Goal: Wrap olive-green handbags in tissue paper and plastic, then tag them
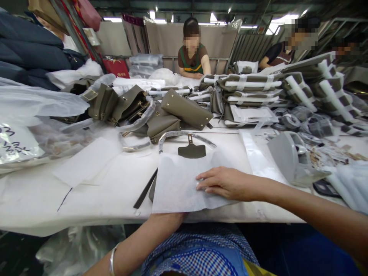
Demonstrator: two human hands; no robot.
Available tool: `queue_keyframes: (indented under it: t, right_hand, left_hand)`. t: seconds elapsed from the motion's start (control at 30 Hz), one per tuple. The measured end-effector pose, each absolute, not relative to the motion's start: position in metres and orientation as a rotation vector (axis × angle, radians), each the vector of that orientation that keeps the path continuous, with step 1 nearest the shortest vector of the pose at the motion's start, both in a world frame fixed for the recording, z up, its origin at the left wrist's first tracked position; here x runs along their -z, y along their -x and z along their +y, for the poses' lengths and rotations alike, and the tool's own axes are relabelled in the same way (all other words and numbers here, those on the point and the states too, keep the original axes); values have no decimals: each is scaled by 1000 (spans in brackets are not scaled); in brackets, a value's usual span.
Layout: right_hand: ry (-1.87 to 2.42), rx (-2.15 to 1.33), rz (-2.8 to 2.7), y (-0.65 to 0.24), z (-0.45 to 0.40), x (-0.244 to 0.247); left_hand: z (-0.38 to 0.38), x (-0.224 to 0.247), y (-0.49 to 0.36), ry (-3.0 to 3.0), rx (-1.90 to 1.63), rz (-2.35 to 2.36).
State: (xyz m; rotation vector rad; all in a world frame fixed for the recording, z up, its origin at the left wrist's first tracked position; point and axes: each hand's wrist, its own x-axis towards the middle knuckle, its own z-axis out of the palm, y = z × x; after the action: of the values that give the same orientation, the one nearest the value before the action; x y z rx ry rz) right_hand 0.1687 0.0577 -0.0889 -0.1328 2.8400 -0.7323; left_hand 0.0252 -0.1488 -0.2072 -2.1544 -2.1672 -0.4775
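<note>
A sheet of thin white paper (175,188) lies over an olive bag near the table's front edge. The bag's flap (192,151) with a gold clasp shows above the paper, and its plastic-wrapped handle (184,133) arches behind. A dark strap (146,189) sticks out at the left. My right hand (217,182) rests on the paper with its fingers stretched out. My left hand is hidden beneath the paper and bag; only the wrist (172,219) and forearm with a silver bangle show.
Olive bags (186,109) lie heaped behind. Wrapped bags (253,88) are stacked at the back right, near rolls of tape (290,119). Clear plastic (34,99) and another paper sheet (86,161) are at the left. A person (194,57) leans on the far side.
</note>
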Motion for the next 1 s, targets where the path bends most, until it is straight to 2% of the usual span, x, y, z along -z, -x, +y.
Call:
queue_keyframes:
  t: [0.2,0.43,0.67,0.77,0.9,1.0]
  right_hand:
    - [140,527,2993,-159,58,117]
    - [178,520,2922,-169,69,138]
    - [175,454,2988,-167,69,145]
    - [187,466,3017,-169,69,147]
    - [227,492,3055,-170,70,150]
    - [235,507,3084,-171,71,153]
  left_hand:
    - [-157,198,-30,2144,275,-2036]
    - [-165,209,-31,2019,94,-1828]
    - [-162,202,-32,1954,283,-1835]
    - [-169,170,-44,2064,378,-1937]
    - [-171,115,-65,2278,826,-1910]
    - [-152,99,-67,2323,946,-1950]
